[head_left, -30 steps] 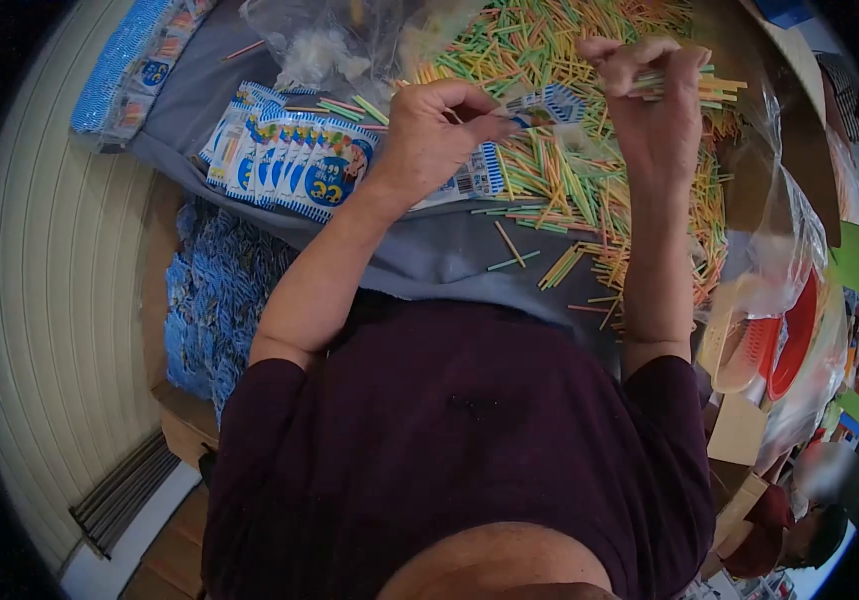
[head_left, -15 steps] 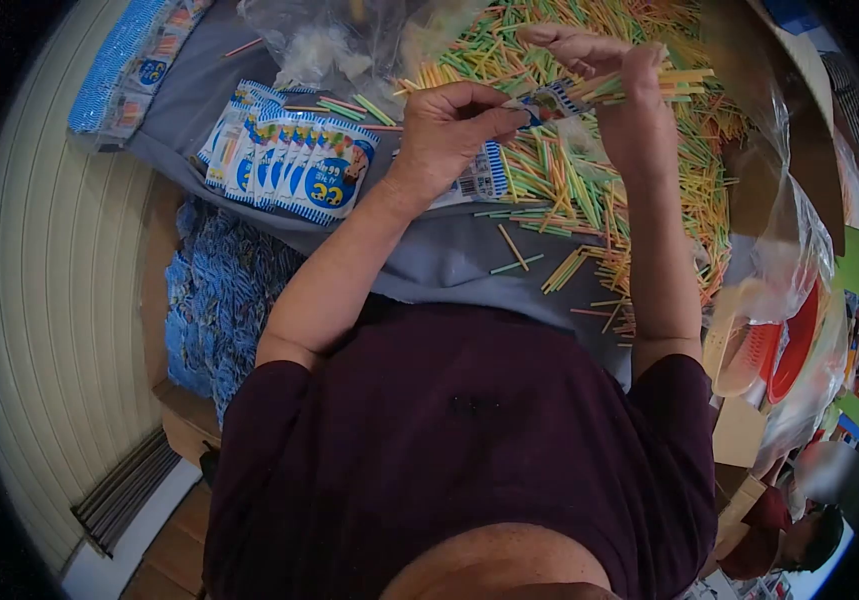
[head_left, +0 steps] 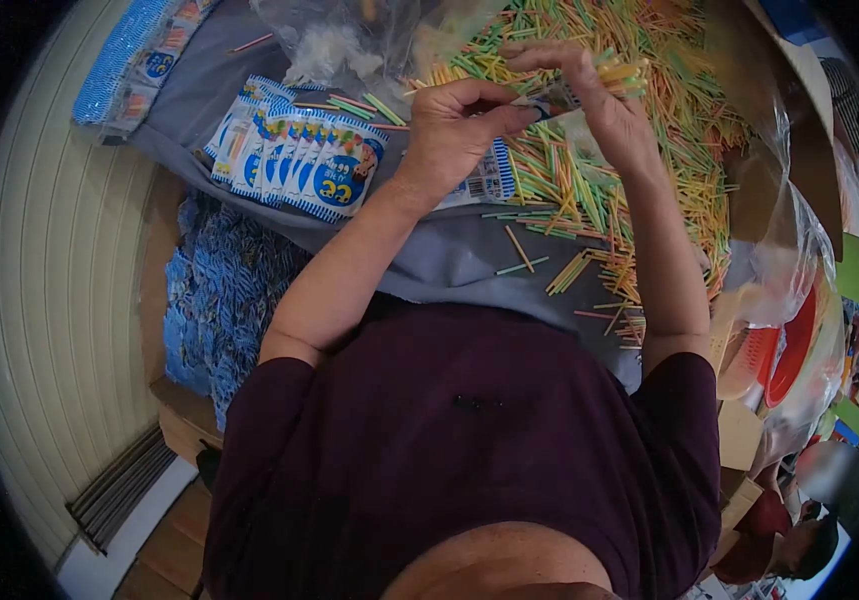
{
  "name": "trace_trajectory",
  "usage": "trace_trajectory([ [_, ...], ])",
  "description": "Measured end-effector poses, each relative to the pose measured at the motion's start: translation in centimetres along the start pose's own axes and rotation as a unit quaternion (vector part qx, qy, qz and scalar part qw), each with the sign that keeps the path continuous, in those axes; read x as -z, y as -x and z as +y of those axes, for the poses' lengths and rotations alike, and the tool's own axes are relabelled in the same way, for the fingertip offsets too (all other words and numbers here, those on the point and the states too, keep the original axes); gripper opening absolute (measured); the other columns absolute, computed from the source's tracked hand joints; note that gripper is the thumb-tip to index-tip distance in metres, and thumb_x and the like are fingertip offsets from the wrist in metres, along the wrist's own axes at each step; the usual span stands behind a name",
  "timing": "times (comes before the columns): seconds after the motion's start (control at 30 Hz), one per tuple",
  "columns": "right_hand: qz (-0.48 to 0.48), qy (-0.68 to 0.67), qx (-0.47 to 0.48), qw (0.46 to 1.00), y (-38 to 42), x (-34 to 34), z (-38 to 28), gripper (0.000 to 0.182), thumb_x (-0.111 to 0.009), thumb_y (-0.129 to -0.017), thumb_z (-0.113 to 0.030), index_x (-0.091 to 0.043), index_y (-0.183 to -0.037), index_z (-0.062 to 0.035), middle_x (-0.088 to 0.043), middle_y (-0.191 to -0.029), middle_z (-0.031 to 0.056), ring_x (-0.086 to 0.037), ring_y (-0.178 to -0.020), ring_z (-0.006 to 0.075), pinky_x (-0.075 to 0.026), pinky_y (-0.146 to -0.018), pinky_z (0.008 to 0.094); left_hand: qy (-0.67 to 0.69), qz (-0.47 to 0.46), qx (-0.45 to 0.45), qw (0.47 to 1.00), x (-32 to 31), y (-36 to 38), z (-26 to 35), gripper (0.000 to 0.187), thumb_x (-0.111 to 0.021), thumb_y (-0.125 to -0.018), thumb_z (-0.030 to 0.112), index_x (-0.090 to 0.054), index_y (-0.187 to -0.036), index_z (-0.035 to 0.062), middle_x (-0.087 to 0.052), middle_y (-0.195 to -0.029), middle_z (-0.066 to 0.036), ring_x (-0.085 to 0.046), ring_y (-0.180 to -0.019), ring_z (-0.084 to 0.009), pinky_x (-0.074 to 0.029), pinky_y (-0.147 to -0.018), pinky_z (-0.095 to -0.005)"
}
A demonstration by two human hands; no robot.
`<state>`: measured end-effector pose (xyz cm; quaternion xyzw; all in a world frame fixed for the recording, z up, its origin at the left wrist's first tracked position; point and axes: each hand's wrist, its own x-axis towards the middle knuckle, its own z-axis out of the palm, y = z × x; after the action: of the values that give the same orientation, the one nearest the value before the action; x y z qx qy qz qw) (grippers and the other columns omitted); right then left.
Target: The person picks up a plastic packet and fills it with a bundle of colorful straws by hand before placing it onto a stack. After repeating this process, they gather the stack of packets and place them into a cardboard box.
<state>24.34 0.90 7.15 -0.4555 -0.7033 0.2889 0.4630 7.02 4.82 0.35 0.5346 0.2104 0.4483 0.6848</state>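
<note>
My left hand point(head_left: 459, 130) pinches a small printed packet point(head_left: 555, 99) between thumb and fingers. A bundle of thin coloured straws point(head_left: 624, 76) is gripped in my right hand point(head_left: 604, 115), close against the packet's right end; the fingers partly hide where the two meet. Under both hands spreads a heap of loose pink, green, yellow and orange straws point(head_left: 589, 200). Beside my left forearm, a fanned row of filled blue-and-white packets point(head_left: 339, 175) lies on the grey cloth point(head_left: 439, 250). Another packet point(head_left: 484, 180) with a barcode lies partly hidden beneath my left hand.
A clear plastic bag point(head_left: 329, 50) rests at the back. Far left lies a blue-and-white strip of packaging point(head_left: 129, 75). Blue packets fill a cardboard box point(head_left: 174, 410) below the cloth. Red baskets point(head_left: 794, 345) and plastic sheeting stand right, with a person point(head_left: 779, 535) beyond.
My right hand has moved left toward the packet with the straws, and its fingers have curled more. The straws stick out less far to the right. My left hand stays nearly in place.
</note>
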Motion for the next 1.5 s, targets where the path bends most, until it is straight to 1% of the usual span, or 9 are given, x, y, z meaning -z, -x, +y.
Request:
trace_trajectory([
  [0.37, 0.081, -0.074, -0.03, 0.994, -0.4, -0.5, 0.1, 0.055, -0.035, -0.105, -0.044, -0.066, -0.12, -0.0009, -0.068, -0.112, 0.013, -0.06, -0.111, 0.0205, -0.049, -0.092, 0.0352, 0.139, -0.026, 0.07, 0.988, -1.1, -1.3, -0.8, 0.022, -0.071, -0.089, 0.004, -0.068, -0.11, -0.0024, -0.07, -0.102, -0.009, -0.068, -0.092, -0.0157, -0.059, -0.083, -0.0303],
  [0.7, 0.114, 0.018, -0.086, 0.99, 1.7, -0.2, 1.6, 0.051, -0.05, -0.1, -0.047, -0.071, -0.111, -0.0023, -0.072, -0.098, 0.0084, -0.066, -0.093, 0.0192, -0.053, -0.083, 0.0361, -0.191, -0.021, -0.003, 0.981, 3.7, 5.4, 3.4, 0.02, -0.066, -0.089, 0.005, -0.071, -0.107, -0.0006, -0.069, -0.1, -0.008, -0.063, -0.085, -0.0137, -0.049, -0.075, -0.0274],
  [0.8, 0.091, 0.371, -0.171, 0.908, 2.6, 7.8, 6.0, 0.051, -0.058, -0.093, -0.051, -0.072, -0.111, -0.0057, -0.072, -0.098, 0.0138, -0.069, -0.094, 0.0304, -0.054, -0.082, 0.0428, -0.4, 0.0, -0.044, 0.915, 7.8, 7.4, 6.0, 0.022, -0.066, -0.085, 0.003, -0.071, -0.107, 0.0008, -0.066, -0.095, -0.008, -0.06, -0.084, -0.0208, -0.047, -0.076, -0.0324],
  [0.83, 0.088, 0.37, -0.169, 0.909, 2.7, 8.8, 7.4, 0.051, -0.058, -0.093, -0.051, -0.072, -0.111, -0.0057, -0.072, -0.098, 0.0138, -0.069, -0.094, 0.0304, -0.054, -0.082, 0.0428, -0.554, 0.009, -0.078, 0.829, 9.0, 7.9, 5.6, 0.026, -0.068, -0.082, 0.004, -0.071, -0.108, 0.0027, -0.063, -0.096, -0.007, -0.057, -0.087, -0.0239, -0.046, -0.078, -0.0363],
  [0.9, 0.018, 0.646, -0.277, 0.711, 2.8, 9.1, 10.2, 0.05, -0.063, -0.089, -0.052, -0.072, -0.106, -0.0057, -0.071, -0.097, 0.0181, -0.069, -0.09, 0.0368, -0.055, -0.081, 0.0492, -0.772, 0.047, -0.06, 0.631, 8.0, 8.6, 5.8, 0.037, -0.073, -0.075, 0.01, -0.069, -0.112, 0.0091, -0.057, -0.109, -0.006, -0.049, -0.099, -0.0288, -0.04, -0.082, -0.0453],
  [1.13, -0.062, 0.656, -0.314, 0.684, 0.3, 8.3, 9.7, 0.034, -0.058, -0.091, -0.031, -0.068, -0.111, -0.0055, -0.069, -0.094, 0.0212, -0.068, -0.089, 0.0364, -0.054, -0.077, 0.0553, -0.656, -0.141, -0.112, 0.733, 1.9, 7.8, 2.9, 0.032, -0.073, -0.076, 0.014, -0.068, -0.107, 0.0084, -0.057, -0.107, -0.01, -0.052, -0.102, -0.0294, -0.043, -0.086, -0.0439],
  [1.23, -0.045, 0.607, -0.401, 0.685, 1.9, 10.9, 10.6, 0.034, -0.057, -0.091, -0.027, -0.065, -0.114, -0.0033, -0.067, -0.085, 0.02, -0.066, -0.078, 0.0335, -0.053, -0.073, 0.0523, -0.692, -0.138, -0.142, 0.695, 1.9, 8.0, 0.9, 0.028, -0.074, -0.073, 0.013, -0.067, -0.1, 0.006, -0.058, -0.102, -0.01, -0.055, -0.1, -0.029, -0.047, -0.079, -0.0402],
  [1.3, 0.208, 0.296, -0.328, 0.873, 3.5, 12.4, 12.2, 0.039, -0.06, -0.093, -0.036, -0.063, -0.112, -0.0022, -0.064, -0.079, 0.0143, -0.06, -0.069, 0.023, -0.049, -0.063, 0.0465, -0.696, -0.135, -0.166, 0.686, 1.8, 8.2, 0.9, 0.025, -0.074, -0.072, 0.01, -0.067, -0.096, 0.0056, -0.058, -0.096, -0.009, -0.057, -0.096, -0.0285, -0.048, -0.076, -0.039],
  [1.5, 0.376, 0.032, -0.155, 0.913, 5.6, 10.0, 8.9, 0.048, -0.068, -0.089, -0.043, -0.063, -0.118, -0.0051, -0.051, -0.068, -0.0025, -0.047, -0.057, 0.0093, -0.04, -0.054, 0.0324, -0.545, -0.084, -0.18, 0.815, 2.6, 7.6, 0.6, 0.011, -0.072, -0.071, 0.002, -0.067, -0.08, 0.0034, -0.06, -0.08, -0.007, -0.06, -0.08, -0.0271, -0.048, -0.072, -0.036],
])
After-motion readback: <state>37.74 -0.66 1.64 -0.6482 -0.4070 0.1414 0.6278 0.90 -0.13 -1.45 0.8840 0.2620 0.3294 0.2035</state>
